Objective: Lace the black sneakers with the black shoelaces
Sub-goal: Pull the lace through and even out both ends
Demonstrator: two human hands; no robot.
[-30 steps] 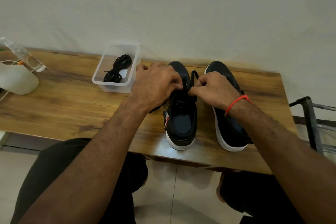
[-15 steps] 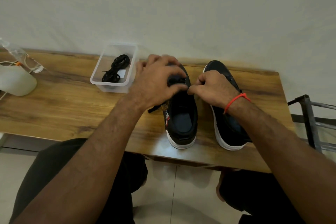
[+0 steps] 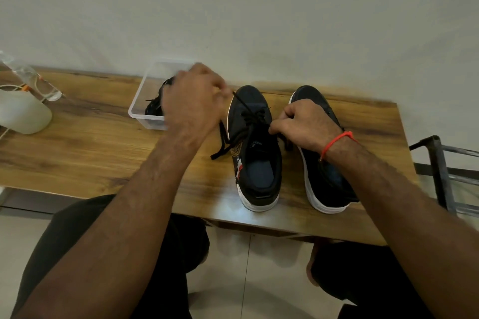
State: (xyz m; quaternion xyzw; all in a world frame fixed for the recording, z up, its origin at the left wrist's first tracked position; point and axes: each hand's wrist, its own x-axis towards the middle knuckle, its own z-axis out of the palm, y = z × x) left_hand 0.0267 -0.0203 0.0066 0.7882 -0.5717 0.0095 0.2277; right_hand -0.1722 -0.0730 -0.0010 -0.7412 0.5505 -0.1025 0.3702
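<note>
Head view: two black sneakers stand side by side on the tabletop (image 3: 90, 142). The left hand (image 3: 193, 103) pulls a black shoelace (image 3: 248, 114) up from the left sneaker (image 3: 255, 153); the right hand (image 3: 304, 124) seems to pinch its other end, fingers curled.

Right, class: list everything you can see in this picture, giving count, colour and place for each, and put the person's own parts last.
Sneakers: two, black with white soles, side by side on the table; left sneaker, right sneaker.
Shoelace: one, black, partly threaded through the left sneaker, its loose end lying on the table.
Spare lace: black bundle, inside the box.
Box: one, clear plastic, at the back of the table.
Table: one, brown wood, against the wall.
White object: one, at the table's left edge.
Metal frame: one, dark, right of the table.
Wrist thread: one, red, right wrist.
Left hand: pulls the lace up.
Right hand: pinches the lace.
</note>
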